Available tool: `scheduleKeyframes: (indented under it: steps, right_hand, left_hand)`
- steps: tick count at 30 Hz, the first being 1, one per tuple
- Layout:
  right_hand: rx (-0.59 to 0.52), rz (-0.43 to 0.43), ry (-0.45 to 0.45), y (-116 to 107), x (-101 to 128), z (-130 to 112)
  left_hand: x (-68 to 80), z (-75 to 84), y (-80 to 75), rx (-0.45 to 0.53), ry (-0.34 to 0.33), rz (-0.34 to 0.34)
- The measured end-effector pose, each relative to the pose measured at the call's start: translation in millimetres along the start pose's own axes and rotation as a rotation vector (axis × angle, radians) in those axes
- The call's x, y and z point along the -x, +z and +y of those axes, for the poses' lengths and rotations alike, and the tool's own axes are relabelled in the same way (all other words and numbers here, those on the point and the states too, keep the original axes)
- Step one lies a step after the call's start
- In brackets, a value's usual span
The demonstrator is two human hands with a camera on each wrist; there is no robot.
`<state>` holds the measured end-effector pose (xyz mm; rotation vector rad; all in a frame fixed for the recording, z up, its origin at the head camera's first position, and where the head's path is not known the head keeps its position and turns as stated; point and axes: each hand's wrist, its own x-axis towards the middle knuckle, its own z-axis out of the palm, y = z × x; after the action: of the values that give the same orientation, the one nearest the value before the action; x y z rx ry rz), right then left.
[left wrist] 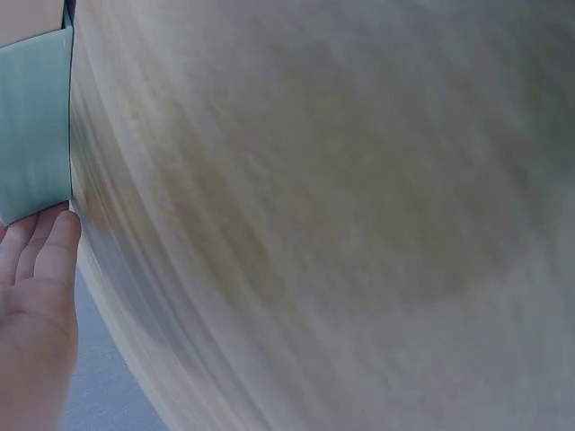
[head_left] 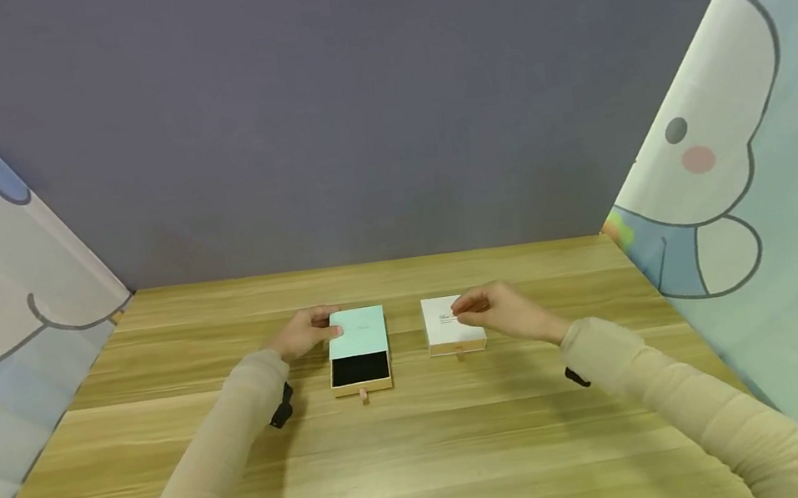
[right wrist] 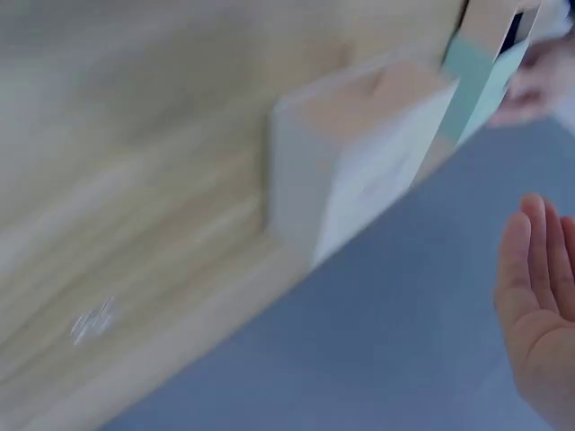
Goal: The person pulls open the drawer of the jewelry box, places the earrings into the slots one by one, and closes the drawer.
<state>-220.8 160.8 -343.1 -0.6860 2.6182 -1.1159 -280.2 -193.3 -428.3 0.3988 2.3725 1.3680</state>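
Observation:
A mint-green drawer box [head_left: 357, 333] lies on the table with its drawer [head_left: 362, 387] partly slid out toward me, black lining showing inside. At its left far corner my left hand [head_left: 301, 332] holds the sleeve, thumb over the top edge. In the left wrist view, the fingers [left wrist: 56, 247] reach against the end of the mint sleeve. To the right lies a white drawer box [head_left: 442, 334], closed, with printed lettering on its lid. Over its right part hovers my right hand [head_left: 504, 311], relaxed and holding nothing; the right wrist view shows its fingers [right wrist: 517, 256] apart from the box.
Both boxes rest on a wood-grain table [head_left: 427, 464], each with a small pull tab at the front. Behind the table rises a dark grey panel [head_left: 352, 120]. Cartoon-printed curtains [head_left: 773, 216] hang at both sides.

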Motion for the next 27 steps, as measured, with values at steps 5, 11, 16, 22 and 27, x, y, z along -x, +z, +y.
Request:
scheduleKeyframes:
  steps: [5, 11, 16, 22, 27]
  right_hand:
    - [0.103, 0.095, 0.016, -37, 4, 22]
    - [0.194, 0.147, 0.091, -63, 5, 48]
    - [0.307, 0.148, 0.082, -68, 10, 72]
    - [0.351, 0.136, 0.102, -70, 17, 95]
    - [0.372, 0.141, 0.114, -69, 21, 113]
  left_hand:
    - [-3.8, -3.2, -1.1, -0.001, 0.021, -0.008]
    - [-4.5, -3.8, -4.1, -0.003, 0.008, 0.000]
    - [-3.6, -1.3, -3.4, -0.016, -0.004, 0.000]
    - [-0.3, 1.0, -2.7, -0.019, 0.001, 0.003]
    - [-1.6, -1.0, -3.3, -0.019, 0.002, 0.005]
